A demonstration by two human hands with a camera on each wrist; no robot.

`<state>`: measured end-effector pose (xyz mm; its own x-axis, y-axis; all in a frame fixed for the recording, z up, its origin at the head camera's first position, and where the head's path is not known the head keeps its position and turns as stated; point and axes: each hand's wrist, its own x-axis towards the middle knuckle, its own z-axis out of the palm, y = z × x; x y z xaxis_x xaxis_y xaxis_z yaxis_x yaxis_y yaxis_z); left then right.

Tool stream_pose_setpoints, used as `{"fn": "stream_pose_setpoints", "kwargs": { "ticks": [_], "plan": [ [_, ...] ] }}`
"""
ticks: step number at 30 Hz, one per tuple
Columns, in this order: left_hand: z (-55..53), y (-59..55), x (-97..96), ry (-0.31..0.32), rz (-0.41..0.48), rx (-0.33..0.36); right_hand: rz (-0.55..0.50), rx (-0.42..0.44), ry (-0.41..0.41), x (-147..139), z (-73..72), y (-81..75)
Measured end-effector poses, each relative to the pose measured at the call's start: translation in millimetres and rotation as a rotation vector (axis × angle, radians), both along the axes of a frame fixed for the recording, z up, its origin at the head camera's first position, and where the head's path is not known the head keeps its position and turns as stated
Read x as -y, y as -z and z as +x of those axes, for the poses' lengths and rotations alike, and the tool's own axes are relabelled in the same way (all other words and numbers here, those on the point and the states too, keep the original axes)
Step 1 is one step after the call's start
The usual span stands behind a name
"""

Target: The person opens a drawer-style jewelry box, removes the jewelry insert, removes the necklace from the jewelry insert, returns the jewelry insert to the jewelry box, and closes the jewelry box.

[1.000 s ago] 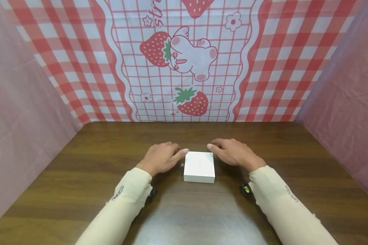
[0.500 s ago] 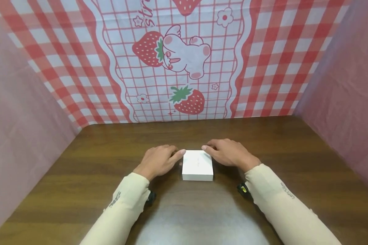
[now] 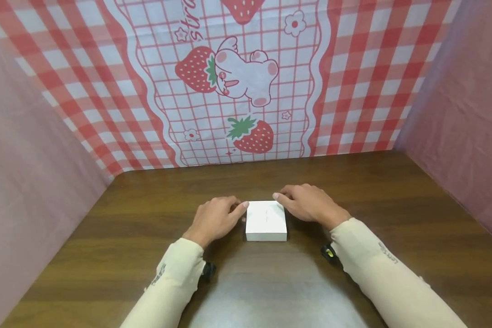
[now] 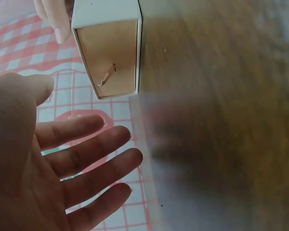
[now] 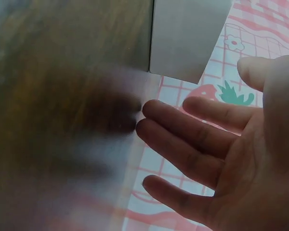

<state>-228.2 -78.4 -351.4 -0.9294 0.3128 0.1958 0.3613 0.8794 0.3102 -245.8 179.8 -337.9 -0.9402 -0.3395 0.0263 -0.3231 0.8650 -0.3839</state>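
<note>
A small white box (image 3: 266, 218) lies flat on the table, with faint marks on its top. Its left end, seen in the left wrist view, is a tan panel (image 4: 123, 45) with a short ribbon tab (image 4: 106, 77) sticking out of a slit. My left hand (image 3: 215, 218) is at the box's far left corner, its fingers spread and extended in the left wrist view, gripping nothing. Across from it, my right hand (image 3: 311, 203) hovers by the far right corner, thumb apart from the other loosely straight fingers. In the right wrist view the box's plain side (image 5: 185, 38) stands apart from the fingers.
The brown wooden table (image 3: 119, 255) reaches back to a red-and-white checked strawberry cloth (image 3: 246, 91). Pink cloth walls (image 3: 37, 150) close off both sides. Dark wrist-worn devices (image 3: 329, 253) sit beneath both cream sleeves.
The head view has tilted and shifted slightly. Both hands stay at the box's far corners with little movement, and the box stays in place.
</note>
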Motion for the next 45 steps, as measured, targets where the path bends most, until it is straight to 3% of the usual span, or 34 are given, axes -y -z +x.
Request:
{"fn": "stream_pose_setpoints", "kwargs": {
  "ticks": [13,22,32,39,45],
  "plan": [
    [8.0,5.9,-5.5,0.03,0.015,0.002,0.034,-0.014,-0.014,2,5.7,4.8],
    [11.9,19.9,-16.6,0.078,0.017,0.034,0.089,-0.032,-0.041,-5,14.1,13.6],
    [9.6,11.7,-9.2,0.073,0.018,0.047,0.091,-0.054,-0.07,0,16.1,8.6],
    [12.9,11.8,0.1,0.084,-0.007,0.029,0.095,-0.055,-0.094,10,18.3,10.4],
    [10.3,4.3,0.6,0.096,-0.038,0.026,0.101,-0.063,-0.093,14,17.9,3.9]
  ]
}}
